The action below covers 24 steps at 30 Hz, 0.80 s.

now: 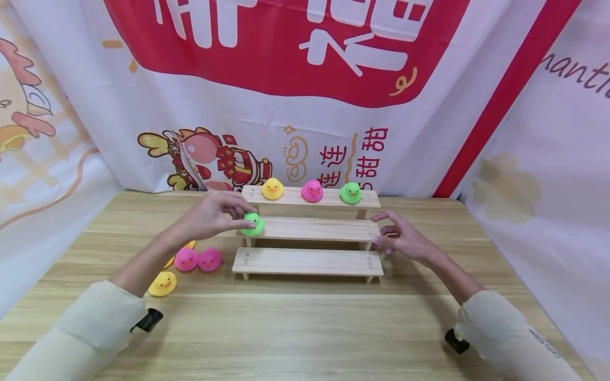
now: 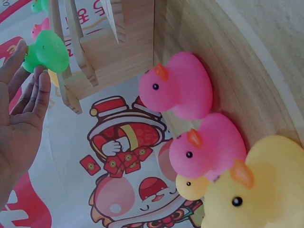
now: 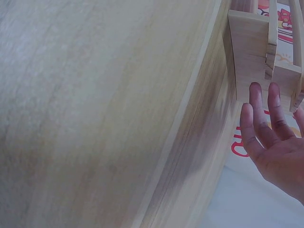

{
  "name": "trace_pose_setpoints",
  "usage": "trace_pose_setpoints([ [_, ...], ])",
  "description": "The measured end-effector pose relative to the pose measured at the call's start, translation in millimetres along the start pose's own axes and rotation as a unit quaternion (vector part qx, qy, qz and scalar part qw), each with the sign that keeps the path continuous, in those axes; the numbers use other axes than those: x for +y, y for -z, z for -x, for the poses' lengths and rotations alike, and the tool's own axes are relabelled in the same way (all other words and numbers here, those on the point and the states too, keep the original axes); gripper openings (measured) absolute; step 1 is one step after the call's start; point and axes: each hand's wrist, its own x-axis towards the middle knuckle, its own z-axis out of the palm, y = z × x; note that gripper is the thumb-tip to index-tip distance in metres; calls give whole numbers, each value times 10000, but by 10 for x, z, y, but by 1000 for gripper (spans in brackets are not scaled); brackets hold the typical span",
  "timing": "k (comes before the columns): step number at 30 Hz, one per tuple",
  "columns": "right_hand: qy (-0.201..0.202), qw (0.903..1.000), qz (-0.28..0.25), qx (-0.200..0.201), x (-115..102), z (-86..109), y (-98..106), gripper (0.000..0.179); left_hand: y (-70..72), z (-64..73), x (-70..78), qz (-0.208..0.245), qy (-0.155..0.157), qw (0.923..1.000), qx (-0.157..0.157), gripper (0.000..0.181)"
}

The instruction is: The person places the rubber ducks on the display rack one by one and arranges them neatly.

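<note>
My left hand (image 1: pixel 216 214) pinches a green rubber duck (image 1: pixel 252 225) between thumb and fingers at the left end of the middle tier. In the left wrist view the green duck (image 2: pixel 47 52) overlaps the shelf's end. The three-tier wooden shelf (image 1: pixel 307 259) has a yellow duck (image 1: pixel 272 189), a pink duck (image 1: pixel 312 191) and a green duck (image 1: pixel 350 193) along its top tier. My right hand (image 1: pixel 402 238) is at the shelf's right end, fingertips right at the middle tier's edge. In the right wrist view several fingers (image 3: pixel 262 114) extend fairly straight beside the wooden side panel (image 3: pixel 249 52).
Left of the shelf, two pink ducks (image 1: pixel 197 260) sit side by side on the wooden table (image 1: pixel 305 328). A yellow duck (image 1: pixel 162 284) sits nearer the front, with more yellow partly hidden behind my left forearm. A printed cloth (image 1: pixel 267 116) hangs behind the shelf.
</note>
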Motion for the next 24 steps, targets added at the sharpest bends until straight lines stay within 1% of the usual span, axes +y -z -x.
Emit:
trace_pose_setpoints([
  [4, -15, 10000, -19, 5, 1, -2, -4, 49, -59, -48, 25, -50, -119, 9999, 11, 23],
  [9, -20, 10000, -22, 10, 5, -2, -1, 49, -132, -105, 63, -139, -145, 9998, 39, 27],
  [15, -31, 10000, -23, 6, 10, -1, 1, 50, -232, -195, 128, 91, -238, 9997, 72, 26],
  [24, -65, 10000, -29, 8, 10, -8, -2, 49, -347, -267, 207, 135, -183, 9997, 44, 28],
])
